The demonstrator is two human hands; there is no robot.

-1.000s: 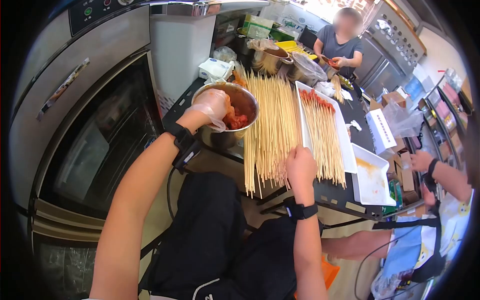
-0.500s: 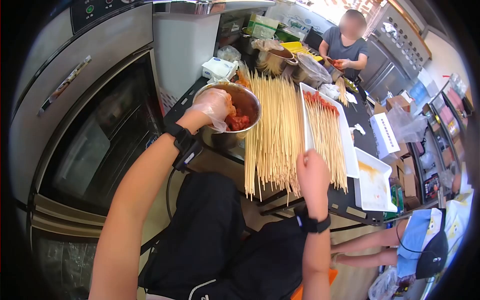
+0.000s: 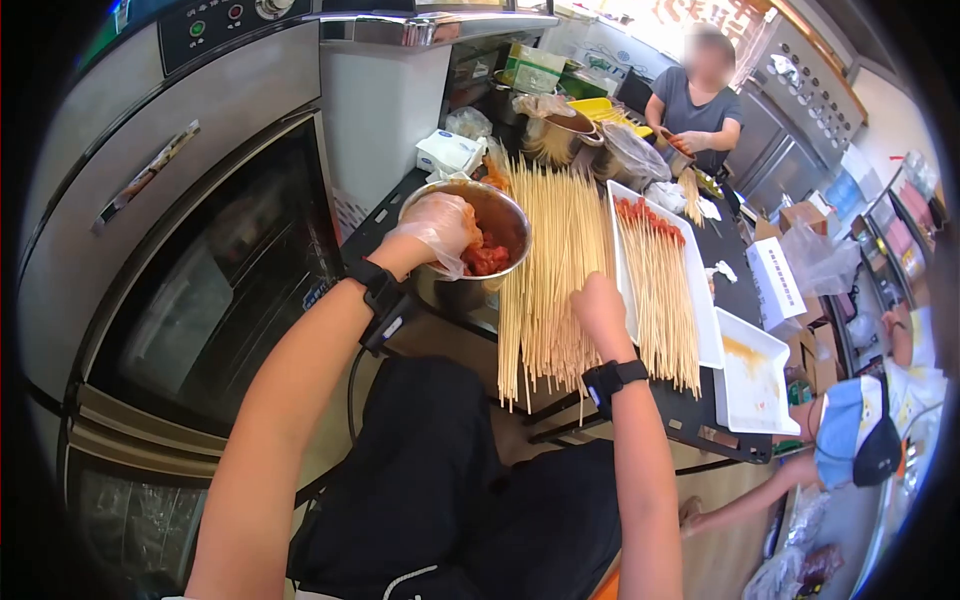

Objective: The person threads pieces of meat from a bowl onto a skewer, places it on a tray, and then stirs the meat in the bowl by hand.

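In a clear plastic glove, my left hand (image 3: 447, 232) reaches into a metal pot (image 3: 522, 235), its fingers closed around red meat (image 3: 486, 257); the fingertips are partly hidden. My right hand (image 3: 602, 312) is bare and lies over the lower part of a wide spread of wooden skewers (image 3: 552, 260), fingers curled together. What those fingers pinch is too small to make out. Right of the spread, a white tray (image 3: 706, 312) holds a row of skewers with red meat (image 3: 650, 217) at their far ends.
A second white tray (image 3: 770, 408) with yellowish liquid lies at the right. A tissue pack (image 3: 450, 152) is behind the pot. Across the table a person (image 3: 700, 105) handles food over a pot. Another person's legs and blue shorts (image 3: 840, 430) show at the right. An oven (image 3: 220, 270) stands left.
My right hand has moved up and left, from beside the tray's near edge onto the loose skewers. My left hand stays in the pot. The person at the right has shifted, and the view has moved slightly.
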